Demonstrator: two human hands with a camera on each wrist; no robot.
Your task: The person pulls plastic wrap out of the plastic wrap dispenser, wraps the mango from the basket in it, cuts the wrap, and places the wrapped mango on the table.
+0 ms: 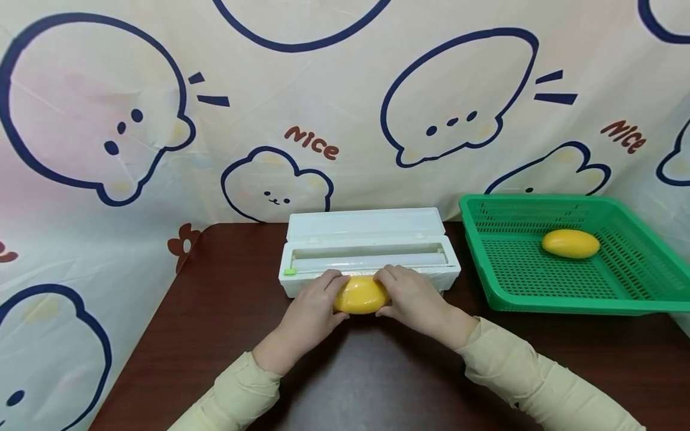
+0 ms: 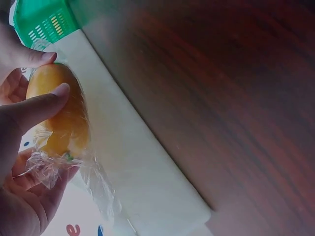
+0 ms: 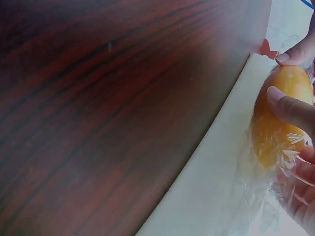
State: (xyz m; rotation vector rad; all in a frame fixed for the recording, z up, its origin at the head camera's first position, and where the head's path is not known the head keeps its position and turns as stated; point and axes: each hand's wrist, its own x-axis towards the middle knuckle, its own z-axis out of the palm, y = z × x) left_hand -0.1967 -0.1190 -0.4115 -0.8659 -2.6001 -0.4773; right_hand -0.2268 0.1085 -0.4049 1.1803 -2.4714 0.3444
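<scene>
A yellow mango is held between both hands in front of a white cling film dispenser. My left hand grips its left end and my right hand its right end, thumbs on the near side. Clear cling film covers the fruit, bunched around its ends and trailing along the dispenser's front. A small green spot shows at one end of the mango in the left wrist view. The dispenser's lid stands open, showing the film roll inside and a green slider at its left.
At the right stands a green plastic basket with a second yellow mango in it. The dark wooden table meets a cartoon-printed curtain behind the dispenser.
</scene>
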